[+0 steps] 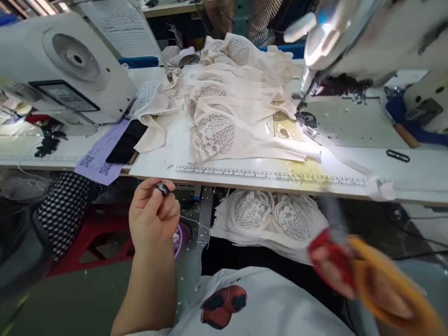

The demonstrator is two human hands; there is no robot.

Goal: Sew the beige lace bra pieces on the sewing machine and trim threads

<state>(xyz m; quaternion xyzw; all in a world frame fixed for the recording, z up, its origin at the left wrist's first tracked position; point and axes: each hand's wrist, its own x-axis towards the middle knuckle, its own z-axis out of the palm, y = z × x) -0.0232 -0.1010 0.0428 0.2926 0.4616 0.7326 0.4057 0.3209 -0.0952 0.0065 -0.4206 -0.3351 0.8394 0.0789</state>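
Below table edge, left hand (154, 217) pinches one bobbin (162, 188).

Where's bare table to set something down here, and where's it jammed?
Free: white table right of the needle, up to the black clip; a thin strip along the ruler at the front edge. Crowded: lace fabric pile fills the centre; purple slip and black cloth cover the left. Left hand pinches a small dark part.

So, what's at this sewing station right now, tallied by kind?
Sewing machines: 2, left and right
Lace garment stacks: 2, one on the table, one below its edge
Printed ruler strip: 1
Purple QR-code slip: 1
Small dark metal part in the left hand: 1
Total: 7
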